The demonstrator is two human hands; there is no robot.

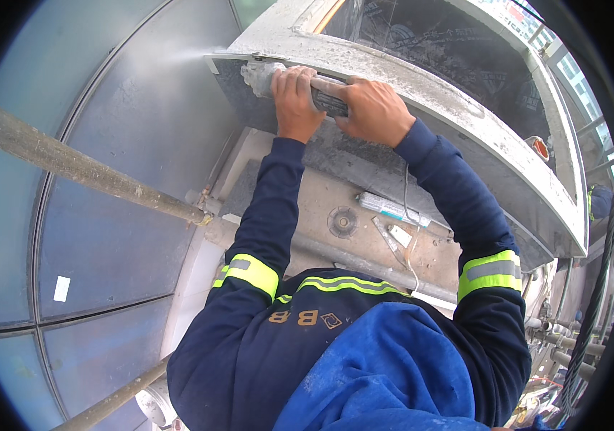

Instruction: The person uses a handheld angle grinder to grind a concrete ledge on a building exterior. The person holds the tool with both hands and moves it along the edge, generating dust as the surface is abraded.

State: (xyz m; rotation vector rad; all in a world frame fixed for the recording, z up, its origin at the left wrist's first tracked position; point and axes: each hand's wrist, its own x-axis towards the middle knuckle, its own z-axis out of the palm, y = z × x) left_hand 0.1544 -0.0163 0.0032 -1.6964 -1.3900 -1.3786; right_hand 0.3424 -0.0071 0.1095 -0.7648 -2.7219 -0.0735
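Both my hands are wrapped around a dust-covered angle grinder point(330, 103) at the top middle. My left hand point(297, 100) is closed near its whitish head, and my right hand point(376, 110) grips the body further back. The grinder's head lies against the left end of a long dark stone panel point(386, 164), just under its pale, dusty upper edge. A plume of white dust point(190, 56) streams leftward from that end. The grinder's disc is hidden by dust and the panel edge. A grey cord point(407, 188) hangs below my right hand.
Glass panels point(116, 244) line the left, crossed by a scaffold pole point(70, 159). Below lie a round drain cover point(342, 222), a sealant tube point(393, 207) and a white tag point(399, 235). A film-covered opening point(458, 54) stands beyond the panel. A steel cable point(584, 352) runs at right.
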